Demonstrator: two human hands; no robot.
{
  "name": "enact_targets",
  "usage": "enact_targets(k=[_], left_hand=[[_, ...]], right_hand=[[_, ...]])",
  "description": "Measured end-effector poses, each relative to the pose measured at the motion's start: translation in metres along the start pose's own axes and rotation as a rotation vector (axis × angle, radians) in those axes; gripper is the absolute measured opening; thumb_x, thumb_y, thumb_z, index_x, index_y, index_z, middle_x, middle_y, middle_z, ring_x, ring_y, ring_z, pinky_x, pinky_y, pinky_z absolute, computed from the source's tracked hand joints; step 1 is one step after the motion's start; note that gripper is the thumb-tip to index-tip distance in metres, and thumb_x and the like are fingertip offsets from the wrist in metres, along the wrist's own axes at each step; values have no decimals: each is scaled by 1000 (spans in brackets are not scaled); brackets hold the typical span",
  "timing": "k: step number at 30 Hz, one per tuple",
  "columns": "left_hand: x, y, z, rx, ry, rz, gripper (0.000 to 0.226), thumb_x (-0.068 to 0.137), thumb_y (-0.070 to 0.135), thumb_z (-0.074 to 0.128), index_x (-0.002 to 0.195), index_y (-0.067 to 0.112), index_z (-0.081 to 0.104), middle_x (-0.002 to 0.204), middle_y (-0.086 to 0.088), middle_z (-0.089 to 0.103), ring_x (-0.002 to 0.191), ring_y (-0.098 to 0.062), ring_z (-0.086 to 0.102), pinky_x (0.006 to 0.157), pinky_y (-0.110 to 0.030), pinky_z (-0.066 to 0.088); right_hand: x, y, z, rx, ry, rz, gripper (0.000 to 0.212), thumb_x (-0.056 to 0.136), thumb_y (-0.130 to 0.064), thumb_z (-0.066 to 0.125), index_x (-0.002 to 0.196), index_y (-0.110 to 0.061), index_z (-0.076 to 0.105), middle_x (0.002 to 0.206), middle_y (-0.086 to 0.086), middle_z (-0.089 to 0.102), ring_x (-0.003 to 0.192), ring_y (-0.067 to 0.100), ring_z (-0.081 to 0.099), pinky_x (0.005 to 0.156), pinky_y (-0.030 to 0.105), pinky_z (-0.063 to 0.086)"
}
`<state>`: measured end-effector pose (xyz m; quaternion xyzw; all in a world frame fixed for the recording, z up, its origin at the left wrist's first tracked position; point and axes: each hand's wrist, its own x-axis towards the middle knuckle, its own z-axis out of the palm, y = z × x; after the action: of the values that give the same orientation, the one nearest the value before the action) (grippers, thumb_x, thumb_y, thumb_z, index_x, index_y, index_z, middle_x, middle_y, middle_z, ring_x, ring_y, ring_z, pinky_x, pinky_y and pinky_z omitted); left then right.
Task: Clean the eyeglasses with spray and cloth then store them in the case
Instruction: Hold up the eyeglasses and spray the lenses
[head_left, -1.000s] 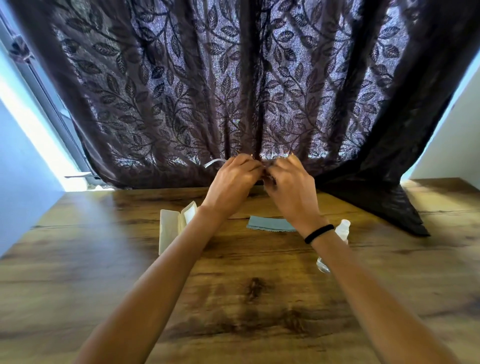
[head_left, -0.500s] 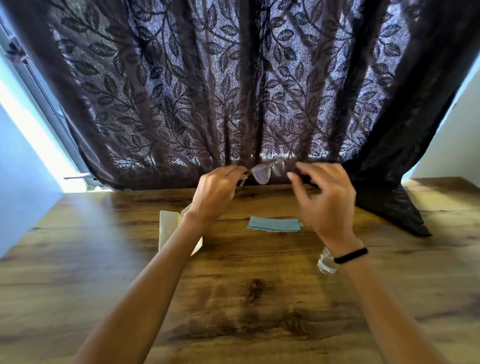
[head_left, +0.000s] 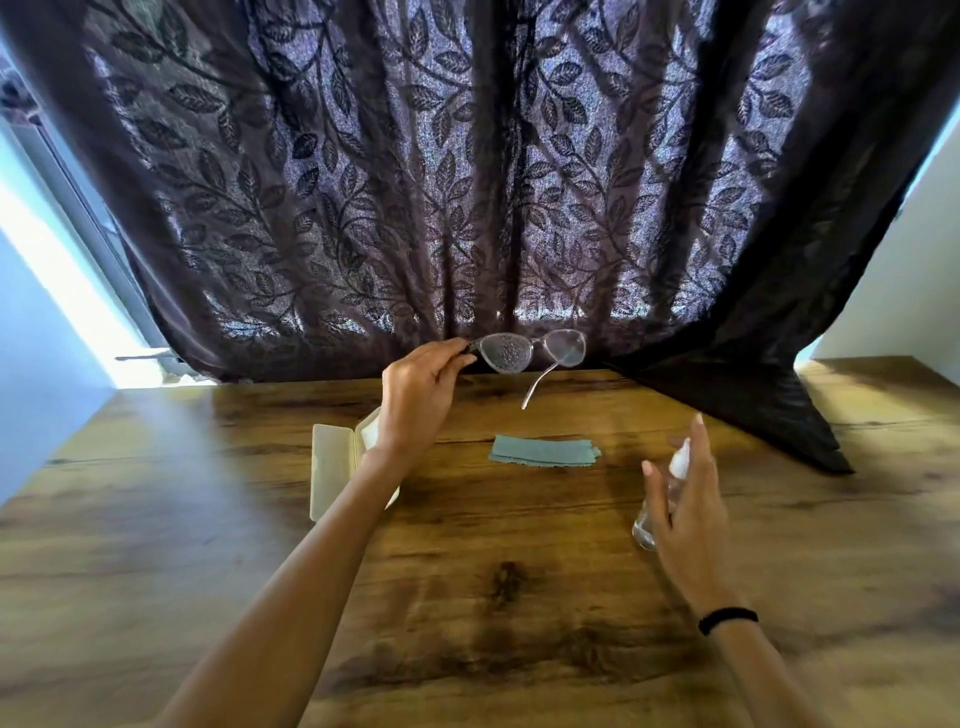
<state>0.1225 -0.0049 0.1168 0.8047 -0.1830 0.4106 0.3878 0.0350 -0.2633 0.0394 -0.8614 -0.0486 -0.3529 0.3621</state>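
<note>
No legible txt, nos., brands or signs anywhere in view. Spray bottle is blurred & partly hidden behind the right hand, so can't tell if it carries a label. Case & cloth show plain surfaces, nothing readable.

A thin black band is worn around the right wrist; both forearms are left uncovered by sleeves.
</note>
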Motion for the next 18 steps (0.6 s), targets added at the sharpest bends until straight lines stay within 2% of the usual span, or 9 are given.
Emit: enact_targets(k=[3, 6, 7, 9, 11, 15, 18], left_hand=[[0, -2, -1, -20, 62, -24, 18, 74, -5, 70, 93, -7, 70, 89, -17, 72, 82, -10, 63, 80, -7, 46], [0, -5, -3, -37, 109, -54, 19, 73, -9, 69, 93, -7, 70, 89, -17, 71, 83, -4, 61, 80, -4, 45], [0, -6, -3, -39, 121, -57, 19, 73, -10, 68, 92, -7, 70, 88, -17, 71, 83, -1, 60, 80, -3, 44], [0, -8, -3, -41, 135, -58, 19, 73, -10, 69, 92, -7, 70, 87, -16, 71, 82, -1, 59, 79, -3, 44], [0, -10, -2, -53, 150, -72, 19, 74, -10, 69, 92, -6, 70, 88, -16, 71, 82, -1, 60, 79, -4, 45], [-3, -13, -2, -77, 169, -114, 21, 74, -12, 68, 94, -6, 69, 88, -12, 70, 82, -1, 60, 76, -5, 47], [-4, -15, -3, -82, 173, -117, 20, 75, -11, 68, 94, -6, 69, 88, -9, 69, 81, -1, 61, 74, -7, 48]], right_hand=[[4, -5, 10, 20, 26, -1, 58, 93, -29, 40, 144, -23, 13, 104, -1, 40, 81, 12, 46, 66, 38, 51], [15, -22, 14, 59, 11, -66, 54, 93, -24, 42, 141, -19, 19, 101, 9, 48, 67, 22, 52, 55, 38, 53], [21, -31, 15, 72, 6, -110, 52, 94, -22, 45, 140, -19, 21, 101, 12, 51, 61, 19, 53, 52, 31, 51], [36, -51, 17, 85, 7, -198, 47, 94, -24, 47, 137, -18, 27, 97, 11, 56, 52, 4, 45, 49, 16, 44], [53, -73, 18, 96, 9, -267, 40, 93, -25, 45, 131, -17, 34, 92, 6, 58, 50, -3, 39, 46, 8, 39], [73, -108, 19, 71, -52, -341, 37, 93, -25, 45, 129, -13, 43, 92, 4, 60, 55, 0, 44, 45, 22, 47], [76, -121, 20, 58, -77, -356, 40, 93, -24, 47, 131, -12, 45, 95, 5, 63, 54, -8, 41, 48, 15, 45]])
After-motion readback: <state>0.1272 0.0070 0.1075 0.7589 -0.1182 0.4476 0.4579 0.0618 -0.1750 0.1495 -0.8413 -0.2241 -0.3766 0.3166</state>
